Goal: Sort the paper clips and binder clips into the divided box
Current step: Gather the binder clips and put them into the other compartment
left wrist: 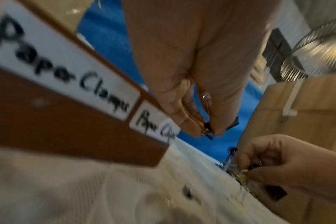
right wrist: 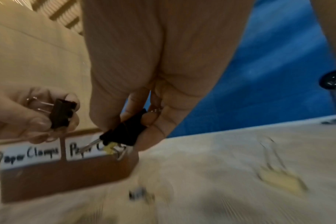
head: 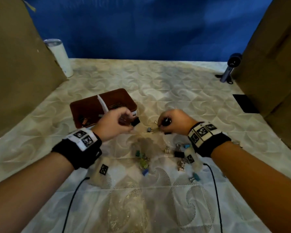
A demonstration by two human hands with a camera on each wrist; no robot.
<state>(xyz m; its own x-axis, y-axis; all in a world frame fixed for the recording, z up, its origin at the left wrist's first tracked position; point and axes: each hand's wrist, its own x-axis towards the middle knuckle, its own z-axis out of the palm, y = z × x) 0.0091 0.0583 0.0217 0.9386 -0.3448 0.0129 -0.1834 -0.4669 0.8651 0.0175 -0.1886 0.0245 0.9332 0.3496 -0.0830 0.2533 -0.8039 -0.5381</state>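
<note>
The left hand pinches a black binder clip just beside the divided box; the right hand grips several clips. Release binder clips over the "Paper Clamps" compartment, clear of the divider; loose clips remain on the worktop near the box.

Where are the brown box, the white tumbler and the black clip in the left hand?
brown box [head: 84, 106], head view, bare floor of its left compartment.
white tumbler [head: 60, 58], head view, middle of its side.
black clip [right wrist: 62, 113], right wrist view, its black body.
</note>
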